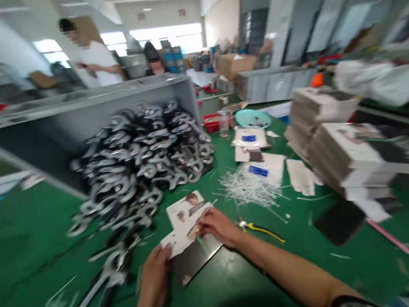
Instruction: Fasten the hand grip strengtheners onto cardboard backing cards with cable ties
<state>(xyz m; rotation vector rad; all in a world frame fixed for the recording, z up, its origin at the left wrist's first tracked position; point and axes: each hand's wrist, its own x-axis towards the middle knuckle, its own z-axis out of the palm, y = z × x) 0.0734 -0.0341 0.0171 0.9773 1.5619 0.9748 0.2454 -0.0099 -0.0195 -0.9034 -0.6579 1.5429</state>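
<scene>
At your far left, thin white strips (57, 301) lie loose on the green table (296, 281). Above them, the grey crate (83, 95) has its open side towards you; a heap of metal hand tools (141, 151) with dark handles fills much of it and spills onto the table. Behind the crate, a person in a white top (102, 61) stands, and another person's head (153, 58) shows over the rim. One hand tool (111, 277) lies apart, nearest you, left of your left hand.

Your left hand (154, 270) grasps the left end of a printed card (180, 239), thumb on top. The card is at the table's front middle, overlapping a second printed card (180, 209) beyond it. A dark glossy panel (195, 263) shows on the near side; whether it belongs to the same card cannot be told. Your right hand (218, 226) grips the printed card towards its right end, fingers bent; whether a strip is pinched there too is blurred.

Just right of that hand lie pliers (267, 231) with yellow-and-black handles. Beyond them is a pile of white strips (245, 188), touching a white packet (274, 167) with a blue label. Further right are a white glove (301, 177), stacked printed pieces (352, 151), a dark flat piece (340, 222) and a pink stick (390, 237).
</scene>
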